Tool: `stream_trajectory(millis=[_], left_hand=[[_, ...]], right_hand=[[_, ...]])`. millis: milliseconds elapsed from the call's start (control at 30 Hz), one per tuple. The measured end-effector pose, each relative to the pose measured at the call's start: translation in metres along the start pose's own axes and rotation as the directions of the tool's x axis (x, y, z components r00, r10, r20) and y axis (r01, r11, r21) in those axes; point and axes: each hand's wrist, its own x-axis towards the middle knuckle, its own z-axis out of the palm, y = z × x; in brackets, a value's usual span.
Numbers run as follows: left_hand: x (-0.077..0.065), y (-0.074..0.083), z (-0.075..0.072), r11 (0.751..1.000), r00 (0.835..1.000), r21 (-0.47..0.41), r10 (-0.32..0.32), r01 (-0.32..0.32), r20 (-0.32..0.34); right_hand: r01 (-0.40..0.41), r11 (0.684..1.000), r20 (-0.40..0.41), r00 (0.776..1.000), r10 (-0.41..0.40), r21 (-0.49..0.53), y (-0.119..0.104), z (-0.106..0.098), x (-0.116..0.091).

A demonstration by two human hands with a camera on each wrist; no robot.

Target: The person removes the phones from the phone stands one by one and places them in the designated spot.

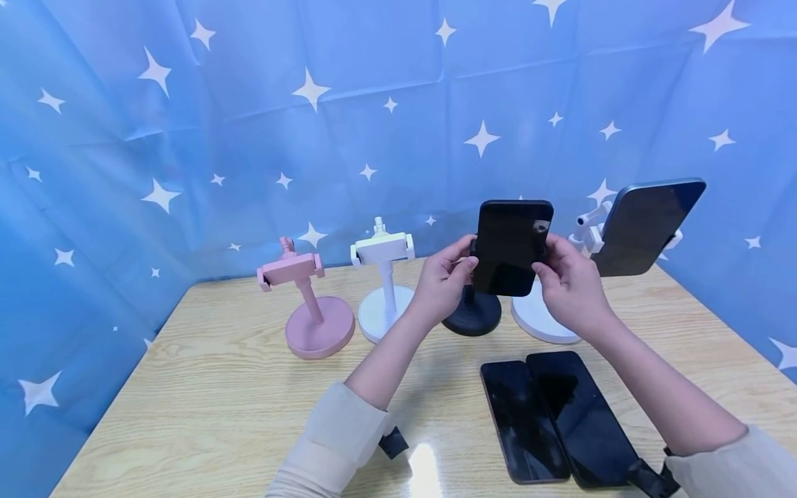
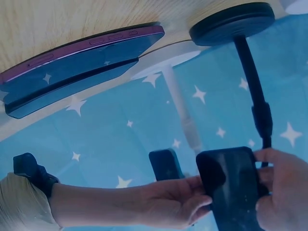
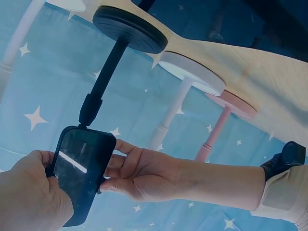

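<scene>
A black smartphone [image 1: 512,245] is held upright at the head of a black phone stand [image 1: 476,315], screen toward me. My left hand [image 1: 441,285] grips its left edge, thumb in front and fingers behind. At the opposite edge, my right hand [image 1: 571,289] pinches it the same way, thumb by the screen's lower right. Dark clamp ends of the stand show beside the fingers at both edges. In the right wrist view, the stand's black pole [image 3: 107,77] runs up to the phone; the back of its clamp is hidden.
A pink phone stand [image 1: 320,328] and a white one [image 1: 385,315] stand to the left, their holders bare. On the right, another white stand [image 1: 542,318] carries a larger phone [image 1: 650,225]. Two dark phones [image 1: 526,422] lie side by side on the wooden table [image 1: 236,401]. A starry blue curtain hangs behind.
</scene>
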Motion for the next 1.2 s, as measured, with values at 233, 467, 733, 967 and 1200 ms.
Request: stream_trajectory(millis=[233, 467, 733, 967, 1200], left_hand=[[-0.01, 0.006, -0.006, 1.0, 1.0, -0.026, -0.011, 0.011, 0.013], [-0.024, 0.021, -0.011, 0.998, 1.0, -0.054, 0.013, -0.012, 0.018], [-0.043, 0.04, -0.019, 0.993, 0.997, -0.114, 0.044, -0.037, 0.059], [-0.065, 0.053, -0.024, 0.987, 0.993, -0.151, 0.072, -0.058, 0.092], [-0.089, 0.059, -0.027, 0.976, 0.989, -0.189, 0.122, -0.105, 0.083]], right_hand=[[0.046, 0.998, -0.025, 0.999, -0.045, 0.031, -0.006, 0.0, -0.006], [0.106, 0.994, -0.049, 0.993, -0.104, 0.04, -0.023, -0.004, -0.015], [0.161, 0.984, -0.064, 0.986, -0.156, 0.073, -0.042, -0.007, -0.027], [0.22, 0.97, -0.071, 0.974, -0.213, 0.107, -0.054, -0.007, -0.045], [0.246, 0.956, -0.065, 0.969, -0.239, 0.162, -0.06, -0.005, -0.06]])
